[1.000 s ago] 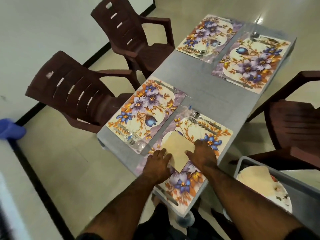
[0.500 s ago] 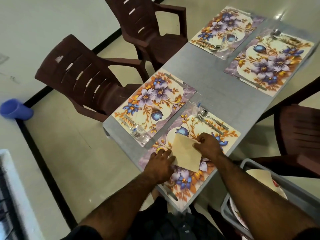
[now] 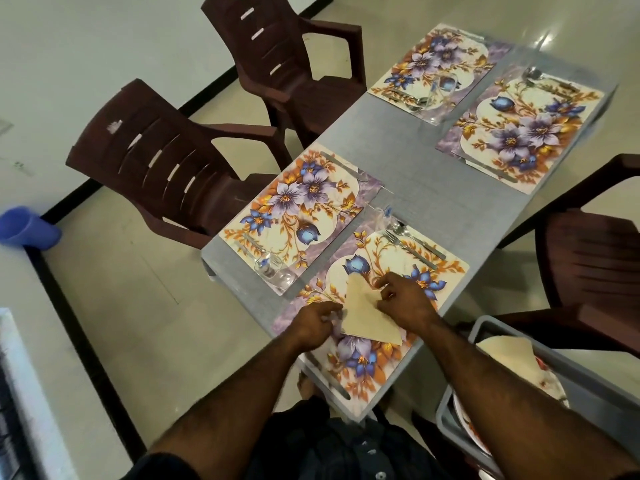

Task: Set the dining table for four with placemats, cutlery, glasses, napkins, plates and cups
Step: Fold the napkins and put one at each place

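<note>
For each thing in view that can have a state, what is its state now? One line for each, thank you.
napkin: folded into a triangle, flat on the nearest placemat
left hand: pinches the napkin's left edge
right hand: fingers curled on the napkin's right side
nearest placemat: flat, fork and spoon on its far end
glass: upright, looks empty
grey bin: holds plates and another napkin

1. The single head view is looking forward and steeply down from above the near end of the grey table (image 3: pixel 408 157).
2. It is sitting close over both forearms, with the nearest placemat (image 3: pixel 377 258) just below centre.
3. Its wide angle is taking in chairs (image 3: pixel 166 161) on both sides and the surrounding floor.
</note>
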Motion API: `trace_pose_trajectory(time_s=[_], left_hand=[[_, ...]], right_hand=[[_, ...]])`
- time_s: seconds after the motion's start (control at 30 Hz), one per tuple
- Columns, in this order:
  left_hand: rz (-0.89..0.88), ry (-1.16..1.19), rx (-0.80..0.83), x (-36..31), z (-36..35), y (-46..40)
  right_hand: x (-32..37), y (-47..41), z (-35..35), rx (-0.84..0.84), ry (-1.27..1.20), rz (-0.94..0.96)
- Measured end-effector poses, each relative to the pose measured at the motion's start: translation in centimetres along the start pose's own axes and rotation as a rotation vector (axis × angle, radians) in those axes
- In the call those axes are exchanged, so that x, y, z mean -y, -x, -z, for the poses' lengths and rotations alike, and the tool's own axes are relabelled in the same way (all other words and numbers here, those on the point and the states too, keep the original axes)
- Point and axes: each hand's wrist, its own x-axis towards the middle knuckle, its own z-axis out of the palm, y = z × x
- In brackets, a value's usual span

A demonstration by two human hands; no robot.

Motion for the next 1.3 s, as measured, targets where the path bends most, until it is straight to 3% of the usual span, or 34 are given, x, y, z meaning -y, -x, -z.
trace_pose_trajectory(time_s=[0.1, 0.17, 0.27, 0.43, 0.53, 0.67, 0.83, 1.0, 1.13, 1.3], left_hand=[[0.039, 0.045, -0.011, -0.1, 0.9, -0.2], [0.033, 0.001, -0.037, -0.3, 1.2, -0.1], [-0.019, -0.106, -0.13, -0.5, 1.6, 0.1], [-0.401, -0.585, -0.212, -0.6, 0.5, -0.2], [-0.526, -0.866, -0.038, -1.3, -0.7, -0.8], [-0.491, -1.051, 0.158, -1.3, -1.5, -1.0], [-0.317, -0.913, 0.08, -1.4, -2.2, 0.5], [-0.235, -0.892, -0.038, -0.5, -3.1, 1.9], [-0.225, -0.931, 0.001, 1.1, -2.7, 2.2], [-0.224, -0.882, -0.143, 3.1, -2.0, 1.5]], right_hand=[[-0.2, 0.9, -0.7, 0.145, -0.137, 0.072], [-1.0, 1.1, -0.5, 0.044, -0.151, 0.039], [-2.7, 1.3, 0.4, -0.137, 0.124, 0.019], [-3.7, 2.4, -0.3, 0.009, 0.374, 0.12], [-4.5, 3.3, -2.2, 0.07, 0.554, 0.203], [-5.6, 4.0, -3.0, -0.035, 0.669, 0.19], [-6.4, 4.0, -2.1, -0.207, 0.812, 0.042], [-7.1, 5.3, -4.9, -0.081, 0.857, 0.279], [-7.5, 5.2, -6.1, -0.09, 0.815, 0.261], [-5.9, 3.3, -7.1, -0.123, 0.825, 0.323]])
